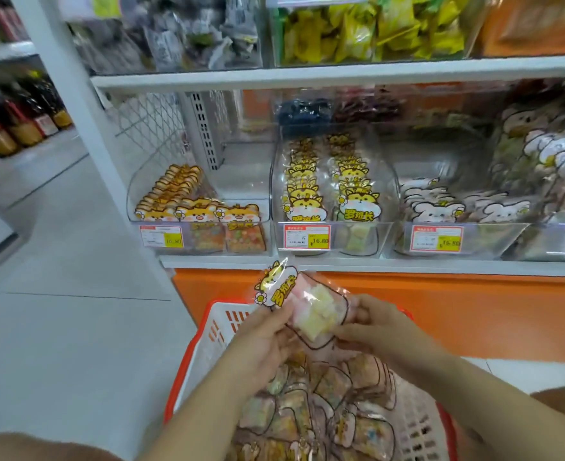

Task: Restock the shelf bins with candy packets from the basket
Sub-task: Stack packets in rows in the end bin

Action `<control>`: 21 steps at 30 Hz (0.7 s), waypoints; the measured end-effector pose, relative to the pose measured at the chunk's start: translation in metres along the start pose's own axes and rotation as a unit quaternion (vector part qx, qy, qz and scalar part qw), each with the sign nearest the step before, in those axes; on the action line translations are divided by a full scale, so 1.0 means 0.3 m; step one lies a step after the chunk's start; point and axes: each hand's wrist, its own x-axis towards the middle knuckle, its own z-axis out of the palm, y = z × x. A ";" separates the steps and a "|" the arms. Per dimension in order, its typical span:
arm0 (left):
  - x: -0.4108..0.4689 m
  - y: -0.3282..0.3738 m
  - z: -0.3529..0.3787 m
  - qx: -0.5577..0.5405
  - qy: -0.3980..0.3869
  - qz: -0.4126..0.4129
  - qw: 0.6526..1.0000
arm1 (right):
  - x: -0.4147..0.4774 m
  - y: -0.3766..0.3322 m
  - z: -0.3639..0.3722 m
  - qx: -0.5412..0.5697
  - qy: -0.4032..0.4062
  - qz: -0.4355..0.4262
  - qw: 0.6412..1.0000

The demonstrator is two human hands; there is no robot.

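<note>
**Packet held aslant over the basket**

I hold one packet (311,311) in both hands above the far end of the basket (208,341), in front of the orange panel (474,311) under the shelf (228,262). Its long axis runs on a slant. The cat header points up and to my left, toward the shelf edge, and the candy end points down and to my right.

My left hand (261,341) pinches it just below the header. My right hand (377,324) curls round the opposite side. The hands are close together, with only the packet between them.

More packets (324,410) lie heaped in the basket below. Just above on the shelf, the middle bin (389,194) holds two rows of upright packets with matching headers.
</note>
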 end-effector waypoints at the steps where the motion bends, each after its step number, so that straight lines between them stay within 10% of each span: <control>1: -0.010 0.027 0.008 0.023 -0.005 0.018 1.000 | -0.004 -0.030 -0.011 -0.030 -0.014 -0.006 0.999; 8: -0.029 0.173 0.065 0.215 -0.029 0.117 0.969 | 0.015 -0.175 -0.065 -0.146 -0.059 -0.086 0.984; 13: 0.009 0.254 0.147 0.427 -0.040 0.199 0.881 | 0.049 -0.296 -0.110 -0.175 -0.030 -0.199 0.964; 21: 0.171 0.453 0.370 0.471 0.039 0.371 0.799 | 0.139 -0.498 -0.223 -0.287 0.184 -0.363 0.867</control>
